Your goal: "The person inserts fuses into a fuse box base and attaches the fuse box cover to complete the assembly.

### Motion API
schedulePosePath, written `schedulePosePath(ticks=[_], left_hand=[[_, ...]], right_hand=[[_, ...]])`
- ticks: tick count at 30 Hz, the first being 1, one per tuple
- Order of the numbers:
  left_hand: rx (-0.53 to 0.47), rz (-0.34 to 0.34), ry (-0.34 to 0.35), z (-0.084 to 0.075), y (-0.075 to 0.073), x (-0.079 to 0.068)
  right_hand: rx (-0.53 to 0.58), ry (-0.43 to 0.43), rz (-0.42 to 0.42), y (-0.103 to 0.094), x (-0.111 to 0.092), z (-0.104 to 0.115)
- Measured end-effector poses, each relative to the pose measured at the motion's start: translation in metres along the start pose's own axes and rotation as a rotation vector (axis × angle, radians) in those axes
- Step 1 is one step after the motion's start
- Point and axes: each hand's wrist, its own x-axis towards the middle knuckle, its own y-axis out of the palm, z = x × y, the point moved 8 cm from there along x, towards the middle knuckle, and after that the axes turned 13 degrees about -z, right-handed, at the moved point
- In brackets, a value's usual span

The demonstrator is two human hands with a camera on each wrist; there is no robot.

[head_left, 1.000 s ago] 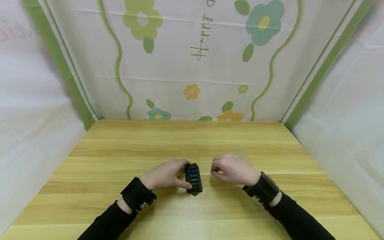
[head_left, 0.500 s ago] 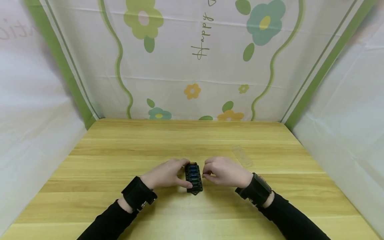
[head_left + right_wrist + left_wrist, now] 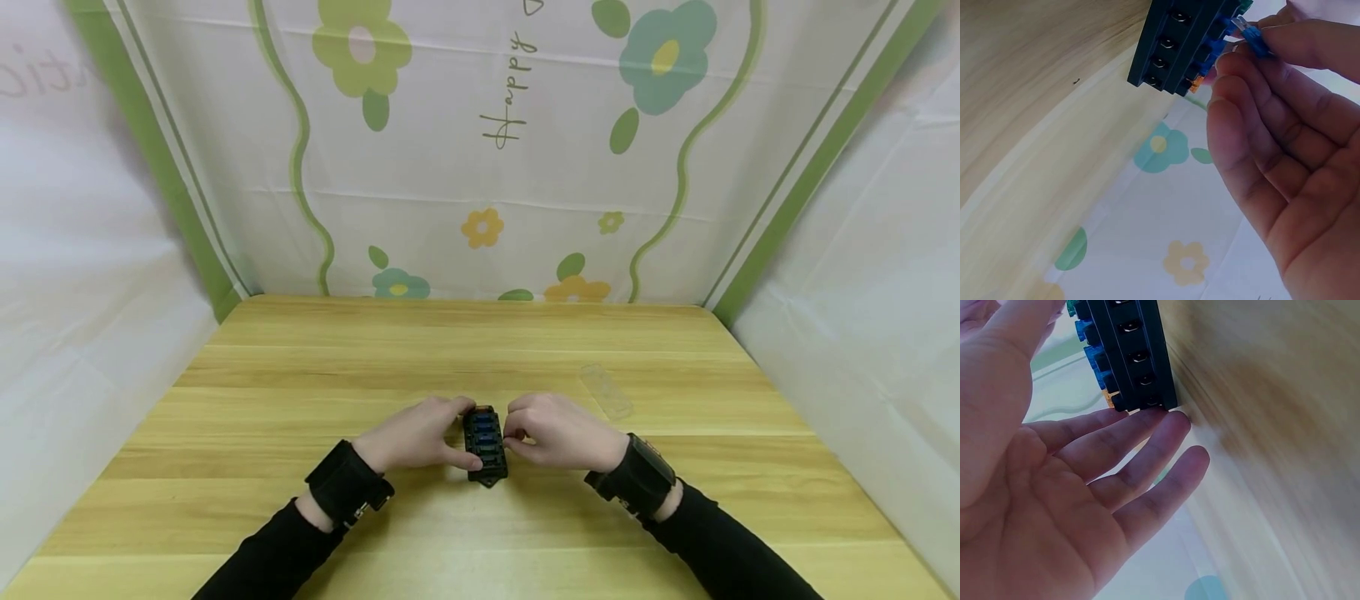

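A black fuse block (image 3: 486,454) lies on the table, fitted with a row of blade fuses, mostly blue, plus an orange one (image 3: 1195,84) at its far end and a green one near the other end. My left hand (image 3: 416,437) holds the block from the left, thumb on its near part and fingertips at its far end. Between thumb and forefinger, my right hand (image 3: 562,433) pinches a loose blue blade fuse (image 3: 1254,39) with its clear prongs showing, right beside the block's row of fuses. In the head view that fuse is hidden by the fingers.
A thin clear plastic cover (image 3: 606,392) lies flat on the wooden table (image 3: 360,358), beyond the right hand. White cloth with printed flowers (image 3: 480,167) closes off the back and both sides.
My right hand has come leftward with the pinched blade fuse, up to the fuse block's right side, uncovering the clear cover. My left hand stays on the block.
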Motion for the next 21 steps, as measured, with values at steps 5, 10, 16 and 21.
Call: schedulePosePath(ticks=[5,10,16,21], left_hand=[[-0.011,0.002,0.008,-0.001,0.000,-0.001],[-0.011,-0.002,0.020,-0.001,0.000,-0.001],[-0.019,-0.004,0.028,-0.002,0.000,-0.001],[-0.016,-0.008,0.042,-0.002,-0.001,0.000]], right_hand=[[0.002,-0.009,0.001,0.001,0.002,0.003],[0.003,-0.036,-0.005,0.003,0.005,0.010],[0.007,-0.052,0.006,0.007,0.009,0.016],[0.002,-0.057,0.036,0.012,0.010,0.019]])
